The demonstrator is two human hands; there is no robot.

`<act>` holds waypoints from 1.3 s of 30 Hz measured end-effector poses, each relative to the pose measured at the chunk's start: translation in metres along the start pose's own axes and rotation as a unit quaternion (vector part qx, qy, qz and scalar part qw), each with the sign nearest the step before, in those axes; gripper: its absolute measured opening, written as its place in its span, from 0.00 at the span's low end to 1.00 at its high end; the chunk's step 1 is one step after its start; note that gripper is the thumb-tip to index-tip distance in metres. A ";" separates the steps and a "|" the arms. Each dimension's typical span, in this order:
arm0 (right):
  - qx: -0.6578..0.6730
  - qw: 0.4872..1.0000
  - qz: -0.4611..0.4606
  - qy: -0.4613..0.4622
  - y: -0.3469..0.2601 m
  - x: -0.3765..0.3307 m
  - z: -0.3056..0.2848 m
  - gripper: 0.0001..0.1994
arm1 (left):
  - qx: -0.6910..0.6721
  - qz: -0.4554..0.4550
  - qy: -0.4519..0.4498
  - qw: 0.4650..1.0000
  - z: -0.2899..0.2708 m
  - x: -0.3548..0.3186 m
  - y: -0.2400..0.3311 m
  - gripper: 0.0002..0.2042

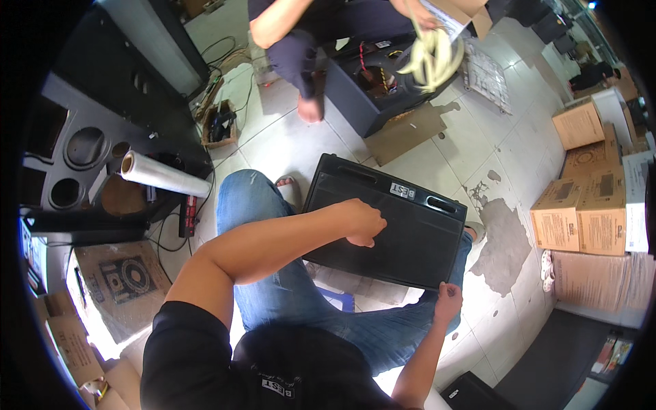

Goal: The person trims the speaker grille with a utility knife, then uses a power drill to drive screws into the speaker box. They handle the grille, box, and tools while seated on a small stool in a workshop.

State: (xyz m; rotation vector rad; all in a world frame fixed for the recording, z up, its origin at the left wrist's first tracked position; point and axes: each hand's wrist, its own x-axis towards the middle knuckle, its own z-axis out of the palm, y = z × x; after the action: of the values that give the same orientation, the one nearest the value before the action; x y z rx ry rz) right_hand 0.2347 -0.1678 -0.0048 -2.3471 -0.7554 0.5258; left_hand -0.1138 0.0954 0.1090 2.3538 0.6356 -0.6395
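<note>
A pale tiled floor [294, 147] runs through this cluttered workshop, patched with grey stains toward the right. The seated person in jeans has a black speaker grille [403, 229] lying flat across the lap, its long axis running from upper left to lower right, the far long edge with a small badge and a slot handle pointing away toward the other worker. The left hand [361, 222] rests knuckles-up on the grille's face, fingers curled under, gripping nothing that I can see. The right hand [447, 301] pinches the near right corner of the grille, fingers closed narrowly on its edge. Bare floor lies beyond the grille's far edge. To the left, one roll of clear wrap [164, 175] rests on a black speaker cabinet [102, 137] with round holes. Four brown cardboard boxes [581, 205] are stacked at the right. Across the floor, another person [301, 34] sits by an open black box [372, 92], holding a bunch of pale cables [430, 58].
</note>
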 end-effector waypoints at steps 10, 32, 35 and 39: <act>0.142 0.988 0.061 0.006 -0.011 -0.006 0.003 0.11 | 0.014 -0.002 0.010 1.000 0.001 0.001 0.002 0.28; -0.135 0.954 -0.251 0.097 -0.066 -0.028 0.028 0.34 | 0.013 -0.011 0.013 1.000 -0.004 0.006 0.004 0.28; -0.151 0.948 -0.272 0.070 -0.093 -0.040 0.065 0.37 | 0.006 -0.009 0.015 1.000 -0.006 0.005 0.004 0.28; -0.171 0.964 -0.202 0.033 -0.114 -0.061 0.124 0.39 | 0.000 -0.017 0.020 1.000 -0.009 0.004 0.004 0.28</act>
State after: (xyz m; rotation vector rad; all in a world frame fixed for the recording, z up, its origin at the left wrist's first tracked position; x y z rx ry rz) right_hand 0.0797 -0.0794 -0.0104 -2.4005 -1.3422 0.1446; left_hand -0.1061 0.0999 0.1148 2.3653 0.6961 -0.6082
